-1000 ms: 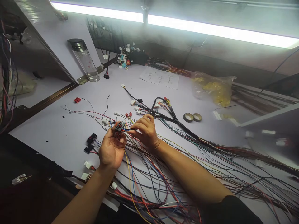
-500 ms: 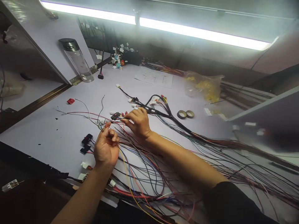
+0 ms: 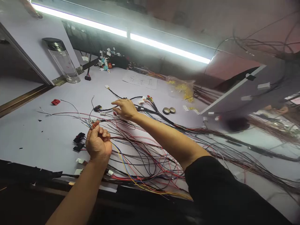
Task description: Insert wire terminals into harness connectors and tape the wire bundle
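My left hand (image 3: 98, 142) is closed around several thin wires, whose ends stick out above the thumb; yellow and blue wires (image 3: 120, 156) trail from its lower side. My right hand (image 3: 126, 108) hovers over the harness with fingers apart and nothing visible in them. Just left of it lies a black connector (image 3: 97, 108) on a black-wrapped branch. A red connector (image 3: 114, 113) sits beneath the right fingertips. White connectors (image 3: 94, 120) lie just above my left hand, and black connectors (image 3: 79, 137) lie to its left.
A glass bottle (image 3: 64, 62) stands at the back left. A red part (image 3: 55, 102) lies on the left of the table. Two tape rolls (image 3: 169, 110), a paper sheet (image 3: 140, 80) and a bag of yellow parts (image 3: 181, 89) are farther back. Loose wires cover the right side.
The view has swung right. My right hand has lifted from the small connectors and wires, its fingers now spread. The black connector lies farther up and left. My left hand keeps its wires.
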### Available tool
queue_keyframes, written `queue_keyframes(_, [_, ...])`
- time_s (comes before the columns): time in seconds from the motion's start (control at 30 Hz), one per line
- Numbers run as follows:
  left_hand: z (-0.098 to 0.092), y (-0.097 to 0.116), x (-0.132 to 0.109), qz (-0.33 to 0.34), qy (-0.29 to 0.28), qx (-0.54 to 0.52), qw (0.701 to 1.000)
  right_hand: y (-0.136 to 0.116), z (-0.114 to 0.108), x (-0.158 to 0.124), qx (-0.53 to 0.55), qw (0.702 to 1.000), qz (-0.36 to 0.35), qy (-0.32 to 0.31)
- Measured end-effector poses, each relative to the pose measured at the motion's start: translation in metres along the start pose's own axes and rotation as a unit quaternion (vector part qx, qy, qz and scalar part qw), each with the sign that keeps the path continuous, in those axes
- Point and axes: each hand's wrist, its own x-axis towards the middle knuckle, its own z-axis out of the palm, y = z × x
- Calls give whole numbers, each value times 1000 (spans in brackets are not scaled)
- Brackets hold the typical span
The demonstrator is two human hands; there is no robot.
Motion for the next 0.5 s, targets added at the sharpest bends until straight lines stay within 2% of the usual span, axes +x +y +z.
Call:
queue_keyframes(0.07, [-1,1,0,-1,-7,-4,1000,15,-26,-36,17,1000,9,22])
queue_keyframes(0.13, [-1,1,0,1,-17,-9,1000,28,-50,-84,26,998,30,52])
queue_keyframes(0.23, [-1,1,-3,10,-30,-8,999,31,-66,-165,33,989,92,109])
queue_keyframes(0.27, [-1,1,-5,11,-33,-6,999,27,-64,-191,26,988,103,116])
queue_keyframes(0.37, [3,-2,-13,-7,-36,5,999,2,-44,-248,-29,996,71,44])
queue_keyframes(0.43, [6,-3,-22,-31,-34,14,999,-19,-26,-268,-62,996,60,-1])
queue_keyframes(0.5, [8,-2,-33,-56,-34,22,998,-35,-15,-277,-80,994,76,-19])
